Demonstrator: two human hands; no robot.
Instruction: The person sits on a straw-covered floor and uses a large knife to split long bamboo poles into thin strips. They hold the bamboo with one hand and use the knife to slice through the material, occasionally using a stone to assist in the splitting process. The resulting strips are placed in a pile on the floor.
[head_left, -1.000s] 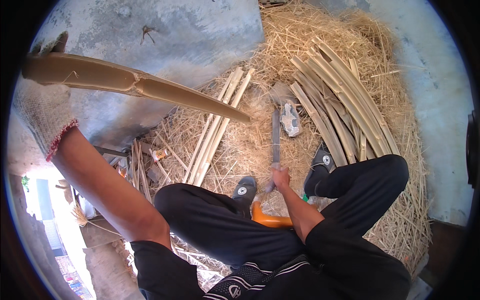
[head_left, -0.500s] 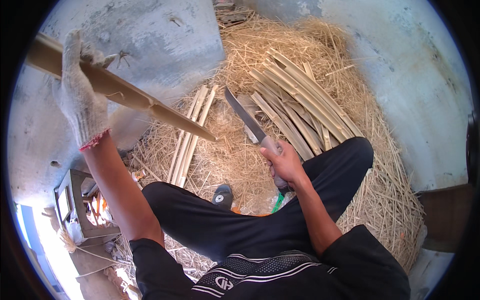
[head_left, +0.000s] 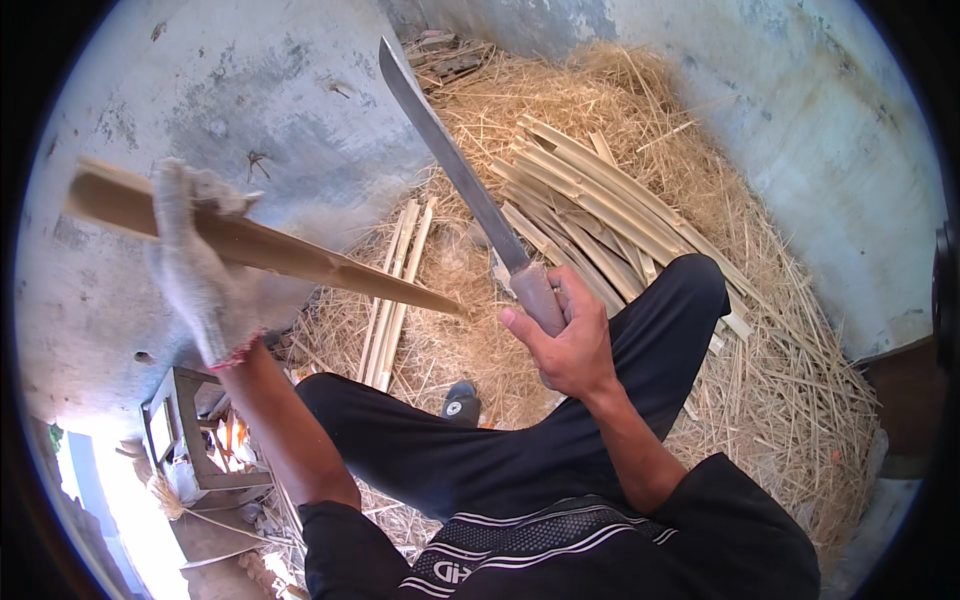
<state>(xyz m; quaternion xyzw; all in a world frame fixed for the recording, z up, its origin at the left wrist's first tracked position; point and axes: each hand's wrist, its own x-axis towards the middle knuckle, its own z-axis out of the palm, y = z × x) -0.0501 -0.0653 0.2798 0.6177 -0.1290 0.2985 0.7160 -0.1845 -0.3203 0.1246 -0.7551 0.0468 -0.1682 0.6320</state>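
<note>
My left hand (head_left: 200, 270), in a white knitted glove, grips a long split bamboo slat (head_left: 300, 258) that points right and slightly down, ending in a tip near mid-frame. My bare right hand (head_left: 562, 335) holds the grey handle of a long machete (head_left: 450, 160). The blade is raised, pointing up and left above the slat's tip, apart from it. I sit with dark trousers, knees spread, over straw.
A pile of split bamboo strips (head_left: 610, 215) lies on straw (head_left: 790, 400) to the right, and a few thin strips (head_left: 395, 290) lie ahead. Grey concrete walls (head_left: 260, 100) close in on the left and right. A small wooden stool frame (head_left: 185, 430) stands at lower left.
My right hand has lifted the machete from the ground up to a raised position. My left hand has lowered and drawn the slat closer, its tip now near the machete handle.
</note>
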